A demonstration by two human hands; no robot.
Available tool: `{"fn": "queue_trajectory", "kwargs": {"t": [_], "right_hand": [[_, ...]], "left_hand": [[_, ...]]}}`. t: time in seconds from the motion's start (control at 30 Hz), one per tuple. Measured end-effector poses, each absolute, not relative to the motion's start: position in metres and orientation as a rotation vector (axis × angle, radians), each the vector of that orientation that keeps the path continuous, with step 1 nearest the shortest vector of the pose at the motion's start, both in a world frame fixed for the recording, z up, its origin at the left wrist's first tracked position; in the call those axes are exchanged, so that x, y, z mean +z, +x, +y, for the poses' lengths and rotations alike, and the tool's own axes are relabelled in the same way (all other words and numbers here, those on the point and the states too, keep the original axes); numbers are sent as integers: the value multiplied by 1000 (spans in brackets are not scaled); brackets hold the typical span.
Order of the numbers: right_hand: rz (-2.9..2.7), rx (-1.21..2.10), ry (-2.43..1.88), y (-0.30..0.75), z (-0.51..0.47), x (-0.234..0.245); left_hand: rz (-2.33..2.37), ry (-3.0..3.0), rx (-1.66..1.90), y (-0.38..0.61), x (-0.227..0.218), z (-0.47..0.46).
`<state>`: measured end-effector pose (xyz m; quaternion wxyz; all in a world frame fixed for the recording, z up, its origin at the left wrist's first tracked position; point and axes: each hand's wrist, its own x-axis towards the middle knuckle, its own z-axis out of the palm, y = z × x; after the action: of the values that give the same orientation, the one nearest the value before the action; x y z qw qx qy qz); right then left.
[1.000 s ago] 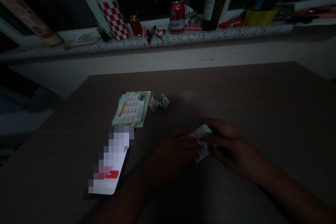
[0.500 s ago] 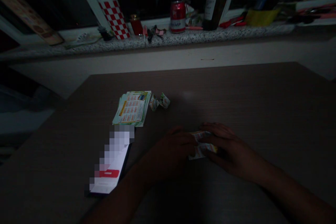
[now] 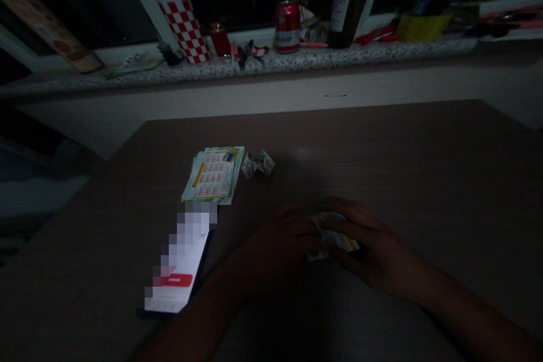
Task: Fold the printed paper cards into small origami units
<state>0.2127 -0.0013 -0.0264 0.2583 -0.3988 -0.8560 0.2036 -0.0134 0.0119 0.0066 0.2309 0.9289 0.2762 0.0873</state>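
A small printed paper calendar card (image 3: 328, 235) lies on the dark wooden table between my two hands. Over its left side, the fingers of my left hand (image 3: 280, 243) press down and partly hide it. From the right, my right hand (image 3: 373, 240) grips the card, its thumb along the near edge and its fingers over the top and far edge. Folds show in the paper, though the dim light blurs their exact shape. Left of the hands sits a stack of similar calendar cards (image 3: 214, 175). Beside that stack stand small folded paper pieces (image 3: 258, 164).
A phone (image 3: 182, 263) with a lit screen lies by my left forearm. Along the granite windowsill (image 3: 254, 65) behind the table (image 3: 382, 147) are a checkered bottle (image 3: 186, 31), a red can (image 3: 287, 27), a dark tube (image 3: 350, 8) and a yellow container (image 3: 424, 28).
The card has shifted slightly to the right and its visible part looks turned a little. Both hands have moved slightly with it. The stack, folded pieces and phone stay put.
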Motion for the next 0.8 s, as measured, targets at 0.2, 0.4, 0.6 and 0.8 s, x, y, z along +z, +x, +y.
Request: {"fn": "queue_trajectory", "kwargs": {"t": [0.2, 0.4, 0.6, 0.8], "right_hand": [[-2389, 511, -1103, 215, 1, -28], [-2398, 500, -1104, 216, 1, -25], [-2394, 505, -1125, 216, -1, -26], [-2384, 527, -1159, 215, -1, -25]], "left_hand": [[792, 2535, 288, -14, 10, 11], [852, 2519, 307, -15, 10, 14], [970, 2523, 239, -12, 9, 19], [1163, 2513, 273, -1, -4, 17]]}}
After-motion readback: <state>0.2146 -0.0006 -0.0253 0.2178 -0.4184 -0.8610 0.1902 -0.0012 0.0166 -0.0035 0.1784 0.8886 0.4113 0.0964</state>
